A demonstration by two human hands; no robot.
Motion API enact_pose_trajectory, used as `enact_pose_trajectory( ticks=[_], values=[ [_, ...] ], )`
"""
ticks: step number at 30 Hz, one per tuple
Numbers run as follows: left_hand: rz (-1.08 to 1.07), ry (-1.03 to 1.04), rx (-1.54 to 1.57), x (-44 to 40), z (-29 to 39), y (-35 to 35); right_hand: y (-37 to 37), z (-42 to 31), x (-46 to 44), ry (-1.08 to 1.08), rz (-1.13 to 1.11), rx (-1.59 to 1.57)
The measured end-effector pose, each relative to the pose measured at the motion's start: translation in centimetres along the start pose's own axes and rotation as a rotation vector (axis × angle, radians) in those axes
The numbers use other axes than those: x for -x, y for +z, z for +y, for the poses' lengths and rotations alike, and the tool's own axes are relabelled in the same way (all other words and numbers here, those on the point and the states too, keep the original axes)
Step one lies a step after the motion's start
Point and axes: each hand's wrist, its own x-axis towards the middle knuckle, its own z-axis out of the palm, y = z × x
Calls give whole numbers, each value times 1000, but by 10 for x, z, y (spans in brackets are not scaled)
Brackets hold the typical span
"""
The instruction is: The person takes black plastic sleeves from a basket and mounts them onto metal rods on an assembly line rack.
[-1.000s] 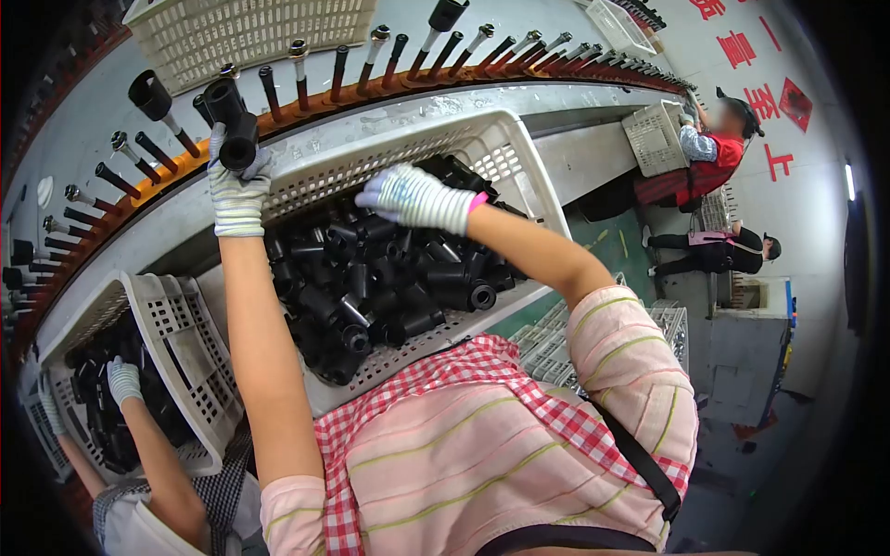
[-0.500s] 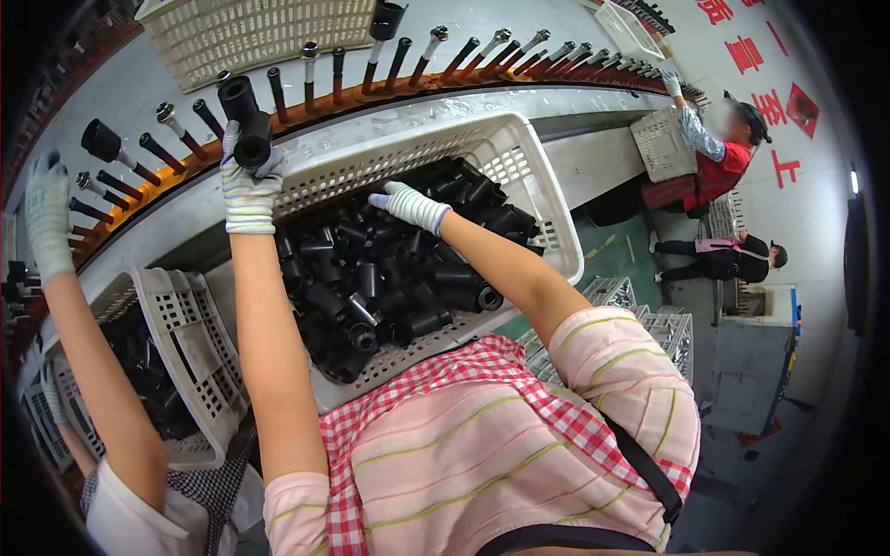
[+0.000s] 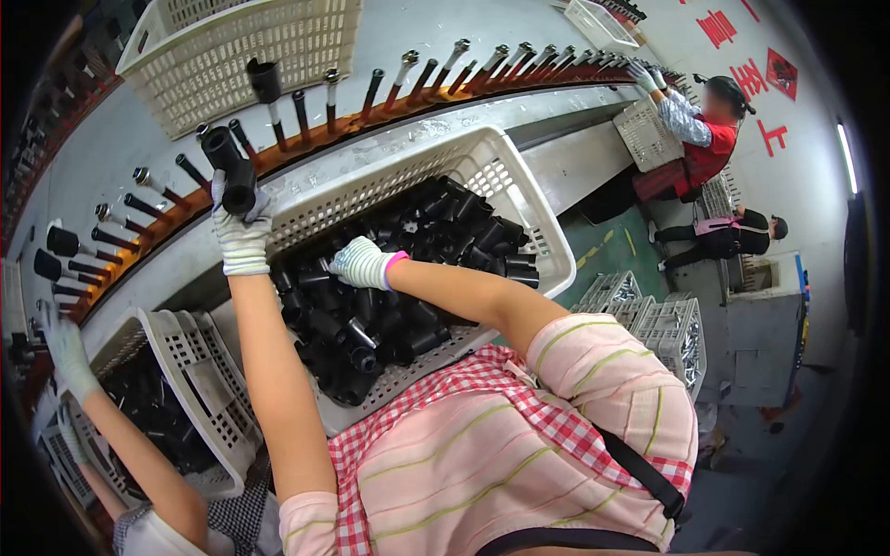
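My left hand [image 3: 244, 239], in a striped knit glove, is closed around black plastic pipe fittings [image 3: 239, 196], at least two by the look of them, at the edge of the row of rods. My right hand [image 3: 364, 263], gloved alike, is down in a white plastic basket [image 3: 547, 222] of loose black fittings [image 3: 408, 315]. Its fingers bend down among the pieces; the tips and anything in them are hidden. Just beyond my left hand stand upright rods [image 3: 301, 116] with dark red-brown lower parts. A black fitting [image 3: 263, 82] sits on one rod's top.
Another white basket [image 3: 250, 65] stands behind the rods. On the left, a co-worker's gloved hand [image 3: 69, 347] is near the rods, above another basket of fittings [image 3: 190, 371]. A worker in red [image 3: 709, 148] is farther along the line. Crates [image 3: 672, 334] sit on the floor at right.
My right hand has moved left and nearer within the basket, its fingers now bent down. My left hand keeps its hold. The rod bearing a fitting has shifted left, and the view has turned somewhat.
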Motion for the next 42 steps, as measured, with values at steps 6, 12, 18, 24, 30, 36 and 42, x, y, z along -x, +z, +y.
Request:
enact_pose_trajectory(
  ticks=[6,12,18,24,30,36,42],
  values=[
    [97,101,2,6,-4,10,-111,42,71,-23,379,-400],
    [27,74,-29,-2,-1,-2,-184,194,115,575,1186,-322],
    [127,131,-69,7,-5,12,-243,240,93,796,856,-24],
    [48,85,-51,-8,2,-13,-250,221,78,567,749,2],
    [-66,43,-24,-8,1,-13,-239,174,65,421,793,159],
    [-17,85,-94,-1,2,-11,-224,152,80,162,1073,-71],
    [40,94,-34,2,0,-4,-201,273,117,511,1512,-146]
  ],
)
